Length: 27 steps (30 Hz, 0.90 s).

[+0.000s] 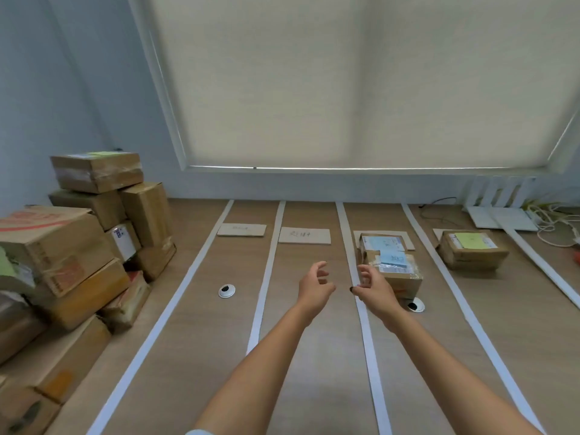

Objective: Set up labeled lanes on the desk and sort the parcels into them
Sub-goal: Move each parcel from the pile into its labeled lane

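Both hands, left (pixel 314 288) and right (pixel 371 288), hang loosely spread and empty just in front of the blue-labelled parcel (pixel 390 266). Unsorted boxes (pixel 78 246) are heaped far left of it. The heap leans; pulling a low box would likely topple it across the tape (pixel 265 277) lanes.

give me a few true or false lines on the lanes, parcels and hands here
1. Both hands are empty. True: left hand and right hand hold nothing.
2. All four lanes hold a parcel. False: two lanes hold only a card.
3. The unsorted pile sits on the left. True.
4. The green-labelled parcel lies in the leftmost lane. False: it is in the rightmost lane.
5. White tape strips divide the lanes. True.
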{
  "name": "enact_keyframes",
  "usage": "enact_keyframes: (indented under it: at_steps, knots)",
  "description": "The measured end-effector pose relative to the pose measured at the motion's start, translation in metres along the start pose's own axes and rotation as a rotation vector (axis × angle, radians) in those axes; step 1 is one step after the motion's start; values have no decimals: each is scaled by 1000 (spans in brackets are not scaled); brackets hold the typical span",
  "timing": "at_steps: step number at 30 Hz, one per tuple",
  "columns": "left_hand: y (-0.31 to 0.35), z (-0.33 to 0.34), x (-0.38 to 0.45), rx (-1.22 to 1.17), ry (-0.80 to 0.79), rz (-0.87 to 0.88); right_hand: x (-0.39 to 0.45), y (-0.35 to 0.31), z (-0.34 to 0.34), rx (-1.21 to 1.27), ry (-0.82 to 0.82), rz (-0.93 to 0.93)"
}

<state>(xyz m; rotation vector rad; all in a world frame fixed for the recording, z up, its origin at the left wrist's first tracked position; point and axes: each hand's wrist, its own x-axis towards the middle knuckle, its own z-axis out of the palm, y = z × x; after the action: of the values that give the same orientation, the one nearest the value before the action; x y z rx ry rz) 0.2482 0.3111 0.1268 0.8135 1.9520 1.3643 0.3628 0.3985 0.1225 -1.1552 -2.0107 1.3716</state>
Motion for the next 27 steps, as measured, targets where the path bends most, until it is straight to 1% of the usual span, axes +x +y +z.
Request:
enact_keyframes:
  at_steps: [3, 8, 12, 14, 19, 23, 27]
  knots:
    - [-19, -55, 4, 22, -46, 41, -6, -17, 52, -8, 21, 6]
    - [-53, -173, 2, 61, -101, 58, -26, -63, 161, 64, 75, 31]
    - [-73, -260, -12, 84, -93, 28, -56, -106, 246, 57, -30, 61]
    - [-79, -295, -17, 79, -88, 13, -69, -125, 280, 38, -71, 44]
    - [-86, -356, -27, 53, -55, 28, -84, -168, 331, 24, -105, 15]
    - [-102, -392, -42, 102, -65, 33, -89, -193, 362, -25, -134, -8]
    - [-113, -436, -50, 129, -25, 27, -91, -215, 395, -33, -176, -18]
